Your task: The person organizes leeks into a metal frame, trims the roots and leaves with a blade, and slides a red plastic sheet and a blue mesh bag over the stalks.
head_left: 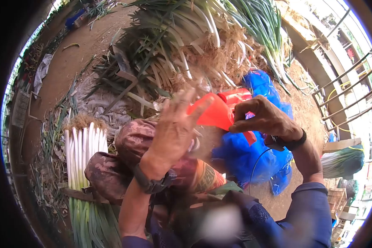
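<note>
A piece of red plastic point(214, 112) hangs from my right hand point(265, 118), whose thumb and forefinger are pinched on its edge. My left hand point(173, 128) is raised over my knees with its fingers spread, smeared by motion, just left of the red plastic. Blue netting point(252, 155) lies below and beyond my right hand. At the left, a bundle of leeks point(85, 151) rests on a metal stand point(80, 194), with roots at the top and green leaves hanging down.
A big heap of leeks point(169, 49) with tangled roots lies ahead. More green leeks point(268, 37) lie at the upper right. A metal railing point(351, 87) runs along the right, near a netted bundle point(343, 161). Leaf scraps point(45, 165) cover ground at the left.
</note>
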The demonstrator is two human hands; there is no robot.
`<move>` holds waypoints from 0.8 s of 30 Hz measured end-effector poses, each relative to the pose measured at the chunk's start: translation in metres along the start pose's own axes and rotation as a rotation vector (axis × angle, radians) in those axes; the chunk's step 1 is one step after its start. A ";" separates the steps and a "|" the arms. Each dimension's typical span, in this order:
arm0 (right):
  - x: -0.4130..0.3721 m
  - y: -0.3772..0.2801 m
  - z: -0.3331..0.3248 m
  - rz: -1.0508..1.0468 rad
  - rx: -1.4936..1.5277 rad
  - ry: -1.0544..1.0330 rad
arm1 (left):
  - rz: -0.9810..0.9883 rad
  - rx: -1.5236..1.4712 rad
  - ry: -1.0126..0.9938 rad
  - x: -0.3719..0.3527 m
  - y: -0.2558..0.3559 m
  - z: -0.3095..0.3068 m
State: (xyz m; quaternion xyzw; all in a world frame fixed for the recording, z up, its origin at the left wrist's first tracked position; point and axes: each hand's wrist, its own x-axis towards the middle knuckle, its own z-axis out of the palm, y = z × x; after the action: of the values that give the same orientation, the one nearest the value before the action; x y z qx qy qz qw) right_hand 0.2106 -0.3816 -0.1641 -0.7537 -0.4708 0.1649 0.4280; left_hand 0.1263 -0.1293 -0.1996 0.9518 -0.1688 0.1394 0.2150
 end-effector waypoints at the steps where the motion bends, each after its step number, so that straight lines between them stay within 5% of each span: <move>1: -0.001 -0.006 0.002 0.059 0.078 -0.039 | 0.049 -0.023 -0.084 -0.003 0.001 0.008; 4: 0.006 -0.023 -0.003 0.294 0.228 -0.152 | 0.127 -0.052 -0.180 -0.009 -0.001 0.016; 6: 0.008 -0.020 -0.006 0.405 0.316 -0.133 | -0.007 -0.229 -0.491 -0.006 -0.005 0.008; 8: 0.014 -0.026 -0.013 0.434 0.510 -0.074 | 0.030 -0.224 -0.388 -0.009 -0.006 0.003; 10: 0.029 -0.024 -0.033 0.304 0.489 -0.061 | -0.437 -0.904 -0.456 -0.006 0.000 -0.014; 13: 0.049 0.000 -0.047 0.249 1.319 0.029 | -0.537 -1.321 -0.177 -0.008 -0.004 -0.035; 14: 0.055 0.015 -0.044 0.202 1.335 0.030 | -0.539 -1.311 -0.171 -0.009 -0.007 -0.039; 17: 0.054 0.082 0.008 0.205 0.913 -0.010 | -0.641 -1.279 0.286 -0.019 -0.023 -0.045; 24: 0.009 0.137 0.140 0.146 0.497 -0.051 | -0.801 -1.197 0.380 -0.062 -0.050 -0.028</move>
State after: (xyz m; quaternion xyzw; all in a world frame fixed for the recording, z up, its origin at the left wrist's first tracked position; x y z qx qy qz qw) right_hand 0.2018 -0.3309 -0.3533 -0.6530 -0.3709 0.3248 0.5749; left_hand 0.0842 -0.0575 -0.2146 0.6201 0.1839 0.0969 0.7565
